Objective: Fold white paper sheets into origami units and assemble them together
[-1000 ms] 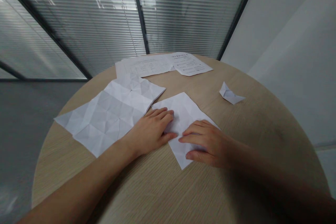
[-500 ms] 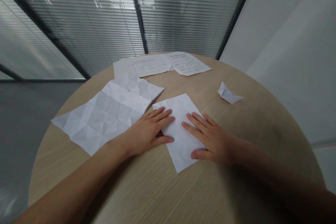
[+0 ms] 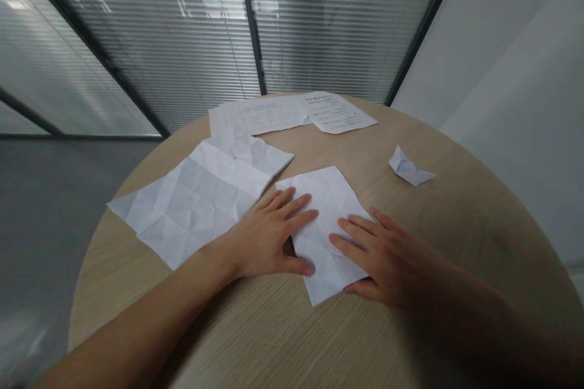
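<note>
A white sheet of paper (image 3: 326,194) with faint creases lies at the middle of the round table. My left hand (image 3: 269,234) rests on its left side, fingers spread and the thumb on the lower left edge. Across from it, my right hand (image 3: 378,255) has its fingers stretched over the right side of the sheet. The right thumb is at the lower right edge, and whether it reaches under the paper I cannot tell. Near the right fingertips the paper bulges slightly. Both hands are open.
To the left lies a large creased sheet (image 3: 201,200), partly behind my left forearm. Printed pages (image 3: 337,110) lie at the far edge of the wooden table (image 3: 274,340). A small folded paper piece (image 3: 410,170) sits at the right. Blinds (image 3: 191,42) stand beyond.
My right thumb has moved from on top of the sheet to its lower right edge, and the paper there now bulges. The whole view has shifted slightly.
</note>
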Tool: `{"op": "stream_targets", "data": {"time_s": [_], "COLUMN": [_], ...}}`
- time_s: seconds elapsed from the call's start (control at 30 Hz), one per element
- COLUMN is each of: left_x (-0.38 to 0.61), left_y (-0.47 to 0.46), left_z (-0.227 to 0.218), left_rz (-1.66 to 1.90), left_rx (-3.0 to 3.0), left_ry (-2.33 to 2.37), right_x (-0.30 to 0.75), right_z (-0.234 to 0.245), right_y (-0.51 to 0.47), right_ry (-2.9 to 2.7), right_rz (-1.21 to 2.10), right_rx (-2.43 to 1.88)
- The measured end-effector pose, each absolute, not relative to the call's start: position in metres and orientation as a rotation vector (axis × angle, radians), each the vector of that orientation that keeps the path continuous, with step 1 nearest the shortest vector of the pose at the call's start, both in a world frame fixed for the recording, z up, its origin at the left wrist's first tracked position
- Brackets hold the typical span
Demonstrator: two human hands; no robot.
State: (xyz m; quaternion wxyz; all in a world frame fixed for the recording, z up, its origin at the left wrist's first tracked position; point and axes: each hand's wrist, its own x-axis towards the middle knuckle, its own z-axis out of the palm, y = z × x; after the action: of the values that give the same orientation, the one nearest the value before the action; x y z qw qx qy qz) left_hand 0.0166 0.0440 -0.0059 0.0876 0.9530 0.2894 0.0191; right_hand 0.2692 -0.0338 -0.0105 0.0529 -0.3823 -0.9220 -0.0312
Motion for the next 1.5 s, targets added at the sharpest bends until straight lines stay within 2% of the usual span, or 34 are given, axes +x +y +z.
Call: {"op": "stream_targets", "data": {"time_s": [0.27, 0.47, 0.7, 0.8, 1.03, 1.17, 1.33, 1.5], "left_x": [0.004, 0.01, 0.006, 0.001, 0.006, 0.009, 0.009, 0.011], "left_y": [0.053, 0.046, 0.054, 0.057, 0.054, 0.057, 0.059, 0.056], "left_z": [0.005, 0.007, 0.008, 0.011, 0.01, 0.002, -0.007, -0.013], "left_rz": [0.174, 0.199, 0.352, 0.374, 0.46, 0.489, 0.533, 0.211], "left_rx": [2.652, 2.762, 2.664, 2.593, 2.431, 2.445, 2.69, 2.948], "left_ry": [0.757, 0.753, 0.693, 0.69, 0.891, 1.196, 1.307, 1.09], "right_x": [0.266, 0.261, 0.305, 0.317, 0.287, 0.281, 0.278, 0.265], "right_z": [-0.015, -0.007, 0.005, -0.003, -0.025, -0.03, -0.03, -0.031], "right_y": [-0.025, -0.028, -0.013, -0.004, 0.004, 0.004, 0.003, 0.0], "right_ry": [-2.688, -2.539, -2.601, -2.505, -2.065, -1.968, -2.059, -2.291], "right_rz": [-0.091, 0.16, 0.674, 0.724, 0.571, 0.578, 0.147, -0.198], "right_rx": [-1.188, -1.353, -1.227, -1.285, -1.561, -1.577, -1.657, -1.47]}}
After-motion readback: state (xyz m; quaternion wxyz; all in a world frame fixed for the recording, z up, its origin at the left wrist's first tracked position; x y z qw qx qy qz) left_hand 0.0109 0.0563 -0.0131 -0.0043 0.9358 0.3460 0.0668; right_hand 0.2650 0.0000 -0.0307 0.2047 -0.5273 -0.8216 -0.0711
